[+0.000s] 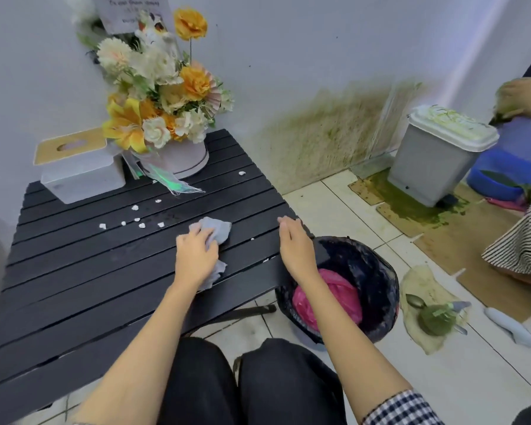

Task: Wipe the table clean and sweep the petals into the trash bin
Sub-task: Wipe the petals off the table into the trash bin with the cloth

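My left hand (195, 256) presses a grey cloth (219, 230) onto the black slatted table (89, 286), near its right side. Several small white petals (141, 225) lie scattered on the slats to the left of the cloth, with one more (242, 173) near the far edge and tiny bits by the right edge. My right hand (296, 245) rests flat along the table's right edge, fingers together, holding nothing. Just below that edge stands a round trash bin (377, 289) lined with a black bag, with a pink bag (344, 291) inside.
A flower arrangement in a white round box (178, 157) and a tissue box (80, 167) stand at the table's back. On the tiled floor are a grey lidded bin (436, 157), green powder stains, a soiled cloth with a spoon (426, 308), and another person (521, 246) at the right.
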`<act>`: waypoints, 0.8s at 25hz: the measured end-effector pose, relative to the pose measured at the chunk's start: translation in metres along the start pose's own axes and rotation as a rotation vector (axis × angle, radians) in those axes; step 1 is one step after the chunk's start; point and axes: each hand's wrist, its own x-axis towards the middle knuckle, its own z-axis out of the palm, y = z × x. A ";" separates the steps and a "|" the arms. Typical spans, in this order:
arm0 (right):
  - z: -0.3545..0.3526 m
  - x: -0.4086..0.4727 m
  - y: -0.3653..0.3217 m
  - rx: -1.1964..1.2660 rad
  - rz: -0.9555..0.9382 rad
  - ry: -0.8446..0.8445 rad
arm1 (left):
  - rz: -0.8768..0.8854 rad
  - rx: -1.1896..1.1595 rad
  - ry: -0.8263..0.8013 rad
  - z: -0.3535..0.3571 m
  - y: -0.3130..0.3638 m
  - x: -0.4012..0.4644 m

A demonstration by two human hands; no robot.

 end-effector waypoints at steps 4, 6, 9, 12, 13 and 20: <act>0.039 0.010 0.009 -0.340 -0.056 -0.124 | 0.018 0.197 -0.046 0.020 -0.014 -0.015; 0.043 0.012 0.014 -0.405 -0.080 -0.064 | -0.041 0.170 -0.007 0.018 -0.011 -0.011; 0.048 0.013 0.010 -0.449 -0.101 0.018 | -0.047 0.179 0.013 0.020 -0.010 -0.012; 0.046 0.016 0.005 -0.450 -0.061 -0.036 | -0.065 0.159 0.027 0.021 -0.008 -0.012; 0.042 0.017 0.006 -0.439 -0.051 -0.056 | -0.073 0.152 0.023 0.021 -0.007 -0.012; 0.046 0.015 0.003 -0.463 -0.036 0.010 | -0.112 0.127 0.030 0.021 -0.003 -0.013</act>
